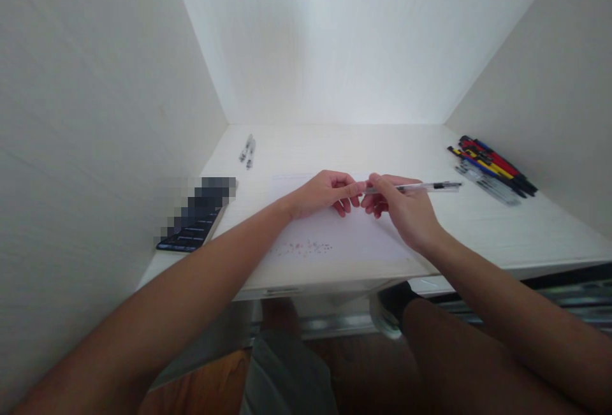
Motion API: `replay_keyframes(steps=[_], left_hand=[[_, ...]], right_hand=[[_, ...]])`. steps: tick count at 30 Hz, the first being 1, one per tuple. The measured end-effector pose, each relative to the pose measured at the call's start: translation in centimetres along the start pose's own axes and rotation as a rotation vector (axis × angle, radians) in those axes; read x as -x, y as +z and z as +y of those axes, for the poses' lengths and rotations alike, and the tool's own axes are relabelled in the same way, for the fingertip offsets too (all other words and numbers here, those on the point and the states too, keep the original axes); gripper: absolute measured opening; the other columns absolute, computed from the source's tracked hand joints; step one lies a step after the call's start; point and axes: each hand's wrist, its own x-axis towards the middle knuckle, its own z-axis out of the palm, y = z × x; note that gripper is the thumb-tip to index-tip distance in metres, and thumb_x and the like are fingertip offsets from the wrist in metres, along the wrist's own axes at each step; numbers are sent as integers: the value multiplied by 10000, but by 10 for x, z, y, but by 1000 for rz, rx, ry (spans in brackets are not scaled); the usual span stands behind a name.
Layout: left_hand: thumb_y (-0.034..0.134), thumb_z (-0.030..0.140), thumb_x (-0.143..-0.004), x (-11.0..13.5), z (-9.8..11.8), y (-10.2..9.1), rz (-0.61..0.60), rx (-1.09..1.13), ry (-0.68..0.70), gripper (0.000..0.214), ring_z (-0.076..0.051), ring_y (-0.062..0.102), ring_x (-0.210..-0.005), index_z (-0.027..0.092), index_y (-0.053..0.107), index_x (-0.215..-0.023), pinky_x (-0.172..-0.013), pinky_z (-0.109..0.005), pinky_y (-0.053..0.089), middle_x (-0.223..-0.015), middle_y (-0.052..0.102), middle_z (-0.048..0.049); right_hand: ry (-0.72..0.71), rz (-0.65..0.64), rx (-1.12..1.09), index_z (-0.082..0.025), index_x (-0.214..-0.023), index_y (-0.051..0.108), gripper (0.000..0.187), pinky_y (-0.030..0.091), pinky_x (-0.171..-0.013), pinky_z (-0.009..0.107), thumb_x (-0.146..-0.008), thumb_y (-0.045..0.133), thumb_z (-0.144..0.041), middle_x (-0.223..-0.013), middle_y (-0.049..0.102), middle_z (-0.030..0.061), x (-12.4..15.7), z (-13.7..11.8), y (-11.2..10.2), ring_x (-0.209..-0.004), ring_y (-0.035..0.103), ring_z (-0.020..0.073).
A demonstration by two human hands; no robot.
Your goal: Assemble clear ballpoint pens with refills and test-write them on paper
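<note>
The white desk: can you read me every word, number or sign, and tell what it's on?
None can be read.
White paper sheet: small dark and reddish marks, too small to make out.
Black flat device with a screen: partly pixelated, no readable text.
Clear plastic pen and pile of red, blue, yellow, black and clear pens: any lettering too small.

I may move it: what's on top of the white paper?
On the paper, small dark and reddish specks show near the lower edge. The right hand holds a clear pen above, the left hand at its end. Parts under the hands and left forearm are hidden.
</note>
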Motion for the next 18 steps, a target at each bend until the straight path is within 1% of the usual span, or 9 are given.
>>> replay_keyframes(steps=[1, 3, 6, 7, 10, 12, 15, 18], left_hand=[[692, 491, -978, -2, -3, -1, 13, 74, -2, 366, -122, 657, -702, 148, 690, -854, -661, -256, 557, -833, 701, -60], [671, 579, -967, -6, -8, -4, 50, 236, -15, 435, -142, 669, -744, 148, 703, -915, -693, -278, 572, -868, 708, -73], [646, 668, -945, -11, -13, -7, 105, 404, -69, 525, -157, 673, -758, 147, 704, -978, -733, -296, 578, -872, 714, -85], [641, 680, -942, -12, -14, -7, 120, 426, -83, 539, -159, 671, -758, 146, 702, -979, -740, -297, 578, -869, 714, -88], [613, 685, -955, -14, -15, -7, 138, 437, -89, 554, -159, 661, -744, 136, 693, -971, -733, -298, 572, -860, 705, -86], [591, 670, -975, -14, -15, -6, 137, 429, -78, 554, -160, 657, -733, 125, 689, -964, -712, -299, 565, -846, 695, -83], [561, 636, -1006, -13, -15, -5, 135, 422, -74, 538, -158, 653, -721, 115, 686, -952, -696, -294, 554, -827, 684, -78], [539, 615, -1025, -12, -13, -4, 145, 414, -83, 530, -151, 643, -711, 113, 686, -942, -705, -294, 546, -814, 678, -73]], right_hand=[[2, 18, -12, -182, -771, 761, 379, 489, -507, 273, -948, 689, -509, -689, 736, 70, 2, 1, 1, -562, 642, 155], [35, 5, -34, -178, -848, 782, 353, 504, -514, 272, -940, 700, -508, -726, 758, 81, 7, 4, 1, -592, 677, 168], [99, -116, -46, -169, -909, 786, 344, 538, -534, 272, -909, 734, -509, -840, 793, 108, 20, 4, 3, -665, 726, 187], [116, -179, -34, -163, -911, 783, 336, 546, -539, 271, -895, 748, -497, -848, 795, 109, 24, 3, 4, -658, 721, 180], [158, -363, 26, -148, -888, 765, 270, 564, -561, 273, -851, 778, -415, -788, 779, 89, 34, -2, 9, -603, 680, 153], [176, -444, 54, -148, -868, 750, 215, 566, -581, 272, -837, 775, -359, -771, 769, 78, 37, -5, 15, -614, 675, 150], [142, -482, 94, -160, -867, 760, 151, 543, -586, 261, -845, 756, -309, -786, 765, 66, 38, -4, 22, -664, 677, 156], [98, -493, 149, -180, -893, 794, 129, 496, -553, 249, -859, 750, -297, -778, 755, 45, 36, 4, 24, -638, 637, 140]])
